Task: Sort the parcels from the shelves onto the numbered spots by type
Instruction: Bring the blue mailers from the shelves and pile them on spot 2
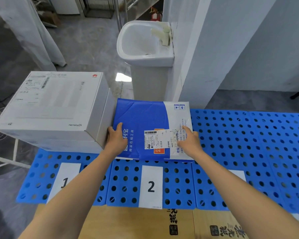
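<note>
A: Where's the mailer point(145, 121)?
B: Flat on the blue mat point(248, 135), right behind label 2 point(151, 186), just beside the white boxes point(50, 104) at the mat's left end.
A: Hands?
B: Both grip it, thumbs on top: left hand point(116, 138) on L edge, right hand point(191, 141) on R edge. Long axis hard to call. Looks placed, so release next, I'd say. Sink point(145, 40) and grey floor behind.

blue-white mailer point(145, 118) | flat behind label 2 point(151, 186) | beside white boxes point(50, 104)
</note>
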